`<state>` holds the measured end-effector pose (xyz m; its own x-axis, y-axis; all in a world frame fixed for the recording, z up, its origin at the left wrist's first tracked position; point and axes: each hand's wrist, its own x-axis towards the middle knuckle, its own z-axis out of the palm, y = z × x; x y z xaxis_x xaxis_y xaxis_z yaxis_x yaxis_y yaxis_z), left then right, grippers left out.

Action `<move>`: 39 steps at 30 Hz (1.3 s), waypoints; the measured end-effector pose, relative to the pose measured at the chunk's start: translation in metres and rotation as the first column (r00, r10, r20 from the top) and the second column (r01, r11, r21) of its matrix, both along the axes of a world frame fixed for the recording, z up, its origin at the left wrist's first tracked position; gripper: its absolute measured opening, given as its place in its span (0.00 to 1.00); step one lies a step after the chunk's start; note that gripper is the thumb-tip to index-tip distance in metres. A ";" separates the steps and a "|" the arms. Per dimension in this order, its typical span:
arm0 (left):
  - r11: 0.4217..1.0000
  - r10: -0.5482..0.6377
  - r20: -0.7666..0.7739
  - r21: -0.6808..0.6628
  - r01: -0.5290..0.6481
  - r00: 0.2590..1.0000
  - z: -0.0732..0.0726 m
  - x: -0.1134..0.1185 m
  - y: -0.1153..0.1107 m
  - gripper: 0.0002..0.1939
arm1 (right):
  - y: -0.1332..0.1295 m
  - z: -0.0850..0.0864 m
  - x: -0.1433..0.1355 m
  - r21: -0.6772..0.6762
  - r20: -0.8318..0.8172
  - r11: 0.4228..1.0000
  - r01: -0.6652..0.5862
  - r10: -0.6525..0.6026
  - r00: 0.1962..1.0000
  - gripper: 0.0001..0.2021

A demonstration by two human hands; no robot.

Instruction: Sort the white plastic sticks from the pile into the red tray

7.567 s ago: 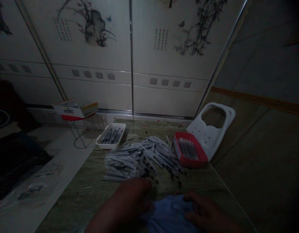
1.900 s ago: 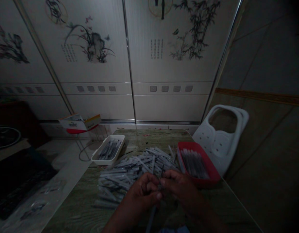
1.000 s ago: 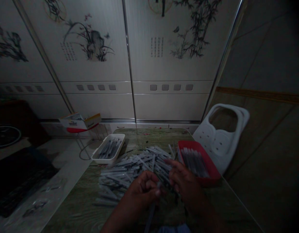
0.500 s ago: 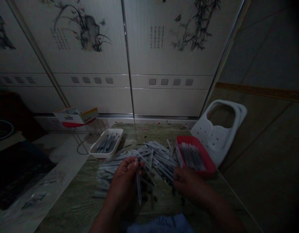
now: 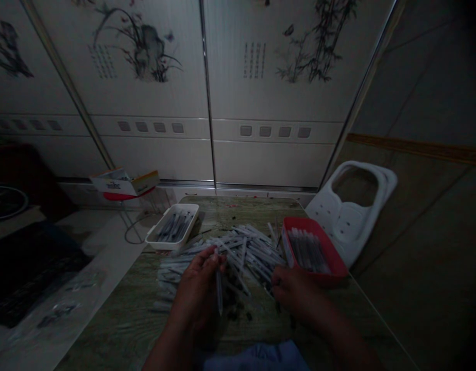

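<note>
My left hand (image 5: 195, 281) is closed, pinching a slim, clear pen (image 5: 219, 293) near its upper end. The pen hangs upright, its pointed tip down over the table. To the right, my right hand (image 5: 290, 288) is curled, fingers together, by the near corner of a red box (image 5: 338, 260); whatever it grips is hidden in the dimness. Beyond both hands spreads a loose pile of clear and grey pens (image 5: 255, 250). Several small black pieces (image 5: 233, 313) lie on the wood-patterned table (image 5: 118, 304) between the hands.
Pale pens (image 5: 305, 247) stand packed in the red box. A white tray (image 5: 156, 245) of dark-cored pens sits at the back left. A folded white chair (image 5: 354, 211) leans at the right. On a red stool (image 5: 124, 197) rests an open carton (image 5: 114, 184).
My right hand has shifted a little left, away from the red box. My left hand keeps hold of the pen, almost unmoved. The whole view has shifted slightly.
</note>
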<state>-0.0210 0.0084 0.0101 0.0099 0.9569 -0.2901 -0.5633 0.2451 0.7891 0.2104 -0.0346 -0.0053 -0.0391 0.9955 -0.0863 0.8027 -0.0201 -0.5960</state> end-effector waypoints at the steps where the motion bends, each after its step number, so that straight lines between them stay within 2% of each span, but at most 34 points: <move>1: 1.000 0.001 0.011 0.005 -0.002 1.000 0.000 -0.001 0.001 0.23 | 0.000 -0.001 -0.001 -0.006 0.005 1.000 -0.007 0.007 1.000 0.07; 7: 0.994 0.100 0.013 0.040 -0.100 0.995 -0.006 -0.011 0.007 0.21 | -0.003 0.005 -0.010 -0.020 0.034 0.999 -0.027 0.027 0.999 0.08; 10: 0.981 0.178 -0.010 0.078 -0.176 0.984 -0.007 -0.016 0.011 0.22 | -0.008 0.010 -0.023 -0.022 0.026 0.996 -0.082 0.083 0.996 0.07; 13: 0.964 0.242 0.011 0.108 -0.242 0.970 -0.004 -0.022 0.014 0.21 | -0.011 0.008 -0.034 -0.030 0.021 0.986 -0.165 0.165 0.986 0.08; 15: 0.956 0.269 0.037 0.112 -0.271 0.963 -0.001 -0.025 0.015 0.19 | -0.011 0.003 -0.036 -0.031 0.050 0.984 -0.173 0.175 0.983 0.08; 21: 0.927 0.349 0.102 0.109 -0.360 0.931 0.000 -0.032 0.021 0.15 | -0.005 -0.006 -0.030 0.040 0.118 0.998 -0.040 0.035 0.992 0.05; 27: 0.915 0.387 0.085 0.088 -0.394 0.918 0.000 -0.036 0.022 0.11 | -0.006 -0.007 -0.043 0.066 0.085 0.993 -0.101 0.095 0.992 0.07; 33: 0.895 0.437 0.054 0.073 -0.440 0.898 0.003 -0.037 0.022 0.11 | -0.001 -0.017 -0.038 0.065 0.135 0.998 0.018 -0.027 0.991 0.08; 39: 0.873 0.457 0.017 0.184 -0.453 0.889 0.002 -0.040 0.022 0.14 | 0.006 -0.022 -0.031 0.086 0.178 0.991 0.105 -0.119 0.977 0.10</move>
<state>-0.0607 0.0306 0.0116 -0.4443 0.8892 -0.1091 -0.5572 -0.1789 0.8109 0.1795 -0.0284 -0.0272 0.0827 0.9966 -0.0055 0.8930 -0.0765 -0.4435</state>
